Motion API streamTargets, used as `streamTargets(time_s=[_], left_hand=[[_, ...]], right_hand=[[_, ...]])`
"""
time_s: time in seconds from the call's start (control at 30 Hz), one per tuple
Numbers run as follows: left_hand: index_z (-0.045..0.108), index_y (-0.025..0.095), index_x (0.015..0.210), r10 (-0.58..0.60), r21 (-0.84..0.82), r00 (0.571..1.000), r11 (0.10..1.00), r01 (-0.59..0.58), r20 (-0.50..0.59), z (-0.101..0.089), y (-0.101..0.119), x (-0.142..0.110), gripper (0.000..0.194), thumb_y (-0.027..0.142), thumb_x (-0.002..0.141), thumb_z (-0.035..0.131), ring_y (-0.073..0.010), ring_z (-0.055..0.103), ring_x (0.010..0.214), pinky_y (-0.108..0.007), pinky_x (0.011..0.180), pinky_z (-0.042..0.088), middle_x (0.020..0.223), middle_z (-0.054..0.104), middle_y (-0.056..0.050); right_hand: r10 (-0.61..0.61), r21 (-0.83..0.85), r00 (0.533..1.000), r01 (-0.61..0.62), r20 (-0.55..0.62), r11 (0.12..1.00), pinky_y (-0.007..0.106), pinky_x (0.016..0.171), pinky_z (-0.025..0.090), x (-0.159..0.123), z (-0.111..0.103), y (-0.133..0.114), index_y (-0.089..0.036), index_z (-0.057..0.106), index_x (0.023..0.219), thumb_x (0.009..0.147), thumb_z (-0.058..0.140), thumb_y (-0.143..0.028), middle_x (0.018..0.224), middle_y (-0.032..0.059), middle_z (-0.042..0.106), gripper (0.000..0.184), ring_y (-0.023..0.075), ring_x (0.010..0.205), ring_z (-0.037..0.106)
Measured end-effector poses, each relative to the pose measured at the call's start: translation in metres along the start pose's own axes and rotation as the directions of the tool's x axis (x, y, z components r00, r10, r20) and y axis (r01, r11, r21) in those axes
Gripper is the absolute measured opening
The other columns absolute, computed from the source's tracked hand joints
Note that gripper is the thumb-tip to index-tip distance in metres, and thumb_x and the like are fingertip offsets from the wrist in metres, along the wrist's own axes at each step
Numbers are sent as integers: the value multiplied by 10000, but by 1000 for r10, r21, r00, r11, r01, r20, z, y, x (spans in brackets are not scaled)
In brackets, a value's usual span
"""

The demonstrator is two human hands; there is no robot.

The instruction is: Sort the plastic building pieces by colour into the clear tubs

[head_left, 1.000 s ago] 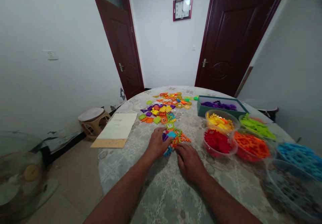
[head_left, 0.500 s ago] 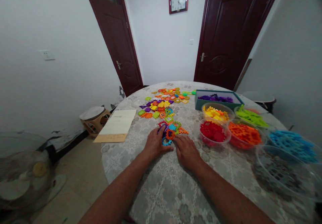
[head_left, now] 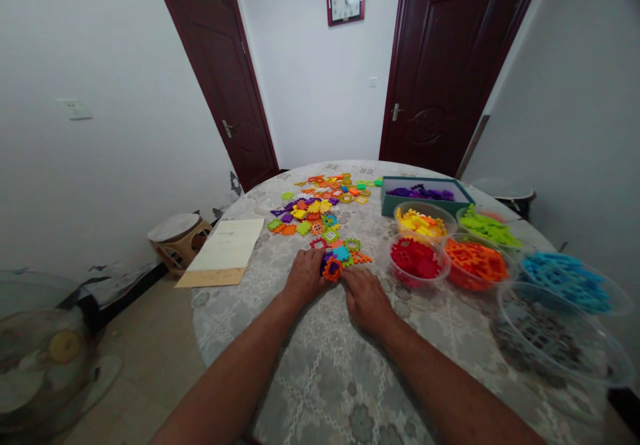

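My left hand (head_left: 306, 276) is closed round the left side of a small cluster of interlocking plastic pieces, an orange square-holed piece (head_left: 333, 270) with purple beside it. My right hand (head_left: 367, 298) has its fingers curled in against the cluster's lower right edge; its thumb is hidden. Just beyond the hands lie a blue toothed piece (head_left: 341, 253), an orange triangular piece (head_left: 362, 257) and a red square frame (head_left: 318, 243). Farther back, a heap of yellow, purple, green and orange pieces (head_left: 307, 215) spreads over the patterned tablecloth.
On the right stand clear tubs of red pieces (head_left: 417, 258), orange pieces (head_left: 476, 263), yellow pieces (head_left: 421, 224), green pieces (head_left: 490, 227), blue pieces (head_left: 565, 282) and grey pieces (head_left: 540, 338). Behind them is a green box (head_left: 425, 208) with purple pieces. Paper sheets (head_left: 223, 252) lie left.
The light-blue ring piece visible between my hands no longer shows. My left thumb, stretched out before, is now tucked behind the cluster. The whole view has shifted slightly.
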State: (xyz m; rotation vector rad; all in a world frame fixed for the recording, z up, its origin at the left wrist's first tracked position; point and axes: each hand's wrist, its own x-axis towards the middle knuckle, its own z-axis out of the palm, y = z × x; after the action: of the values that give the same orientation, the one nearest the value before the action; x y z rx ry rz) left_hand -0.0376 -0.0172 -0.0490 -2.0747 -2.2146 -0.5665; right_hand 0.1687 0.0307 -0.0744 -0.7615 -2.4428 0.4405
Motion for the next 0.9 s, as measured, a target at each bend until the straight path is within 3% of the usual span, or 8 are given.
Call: streamTargets(time_s=[0.3,0.5,0.73,0.9], left_hand=[[510,265,1486,-168,-11,986,986,168,0,4,-4,16,534,407,986,634,-304,616,1194,-396,1012,503,1322,690,-127],[520,244,1457,-299,42,954,954,298,30,-1,4,31,524,459,986,603,-328,671,1104,-381,873,514,1150,709,-143],[557,274,1411,-257,-14,966,966,257,-6,6,-9,39,477,389,955,640,-303,665,1101,-371,902,502,1144,705,-114],[639,276,1289,-193,-126,980,974,186,-49,7,-20,35,356,290,934,635,-295,638,1136,-381,973,486,1147,698,-101]], right_hand=[[4,-23,1000,-4,-24,1000,475,1158,441,-2,4,3,-205,623,1422,884,527,-44,1426,138,656,569,287,1330,568],[-1,-26,1000,0,-20,1000,490,1148,454,-2,2,2,-210,653,1372,913,524,-66,1393,138,668,497,290,1316,575],[6,-12,1000,-6,-22,1000,487,1136,470,-1,1,2,-209,659,1350,914,536,-71,1390,139,663,474,289,1308,576],[-2,-1,994,2,-110,1000,467,1148,489,0,7,5,-192,632,1405,933,532,-84,1463,154,610,495,276,1349,567]])
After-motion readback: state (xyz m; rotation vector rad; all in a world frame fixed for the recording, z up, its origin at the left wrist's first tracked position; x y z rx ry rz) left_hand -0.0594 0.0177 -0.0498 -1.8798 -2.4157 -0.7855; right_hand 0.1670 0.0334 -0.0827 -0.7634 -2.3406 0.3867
